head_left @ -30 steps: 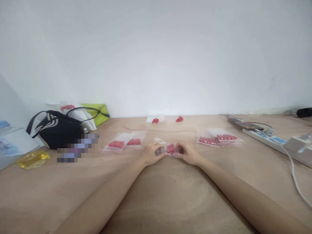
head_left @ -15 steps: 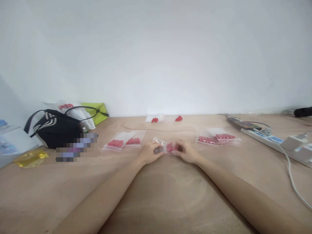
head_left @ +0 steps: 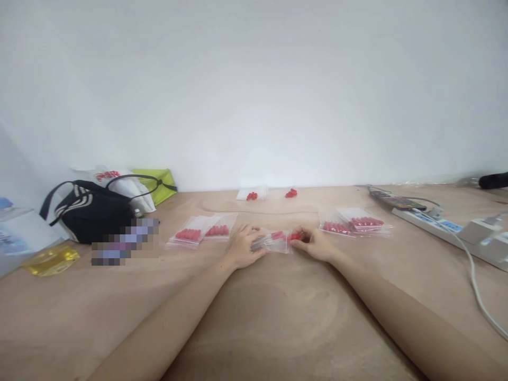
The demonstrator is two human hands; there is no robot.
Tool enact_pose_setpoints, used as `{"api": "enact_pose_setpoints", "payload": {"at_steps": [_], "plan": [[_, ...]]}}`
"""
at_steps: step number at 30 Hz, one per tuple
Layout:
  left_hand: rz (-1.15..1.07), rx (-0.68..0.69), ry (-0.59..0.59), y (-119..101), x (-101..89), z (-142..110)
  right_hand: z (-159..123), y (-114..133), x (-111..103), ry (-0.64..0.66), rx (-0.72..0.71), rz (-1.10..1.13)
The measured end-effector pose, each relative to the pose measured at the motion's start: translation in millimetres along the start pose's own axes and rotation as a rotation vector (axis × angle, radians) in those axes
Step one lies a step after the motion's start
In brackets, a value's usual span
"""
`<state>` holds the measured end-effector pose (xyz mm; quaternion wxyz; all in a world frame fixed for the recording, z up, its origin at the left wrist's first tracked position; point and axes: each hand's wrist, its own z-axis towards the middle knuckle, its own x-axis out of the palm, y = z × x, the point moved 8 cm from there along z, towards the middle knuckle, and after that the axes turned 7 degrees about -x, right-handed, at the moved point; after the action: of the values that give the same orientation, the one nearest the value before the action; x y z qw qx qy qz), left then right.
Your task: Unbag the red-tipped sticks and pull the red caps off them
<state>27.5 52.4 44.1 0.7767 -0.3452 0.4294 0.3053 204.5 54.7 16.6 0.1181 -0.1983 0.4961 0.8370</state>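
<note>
We find the left hand [head_left: 243,247] curled, thumb and fingers closed about one end of the clear bag [head_left: 273,243]. The right hand [head_left: 311,243] pinches red pieces [head_left: 296,236] at the opposite edge; their count we cannot tell. The bag sits between both hands, over the table [head_left: 254,328]. We judge it light, limp and slippery, best held by its edges. Filled bags [head_left: 188,234] lie to either side.

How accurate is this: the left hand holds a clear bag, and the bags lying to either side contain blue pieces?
Not quite: the pieces in those bags are red, not blue, as the head view shows. The left hand does hold a clear bag.
</note>
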Motion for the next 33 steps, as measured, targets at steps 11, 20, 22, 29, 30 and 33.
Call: {"api": "enact_pose_setpoints", "payload": {"at_steps": [11,20,22,29,30,33], "plan": [[-0.126,-0.045,0.242,4.1,18.7,-1.9,0.3,-10.8,-9.8,-0.134,0.184,0.368],[-0.116,-0.061,0.154,5.9,12.4,0.6,-2.9,-21.5,-20.7,-0.32,0.303,0.481],[-0.107,-0.067,0.15,5.7,11.6,0.8,-2.7,-22.9,-21.0,-0.329,0.305,0.485],[-0.084,-0.076,0.132,4.7,9.8,1.4,-3.3,-30.9,-26.5,-0.439,0.29,0.493],[-0.075,-0.079,0.124,5.2,9.3,1.4,-3.8,-32.3,-29.0,-0.469,0.286,0.491],[-0.034,-0.1,0.098,8.8,8.5,1.7,-5.4,-34.9,-36.9,-0.554,0.273,0.476]]}}
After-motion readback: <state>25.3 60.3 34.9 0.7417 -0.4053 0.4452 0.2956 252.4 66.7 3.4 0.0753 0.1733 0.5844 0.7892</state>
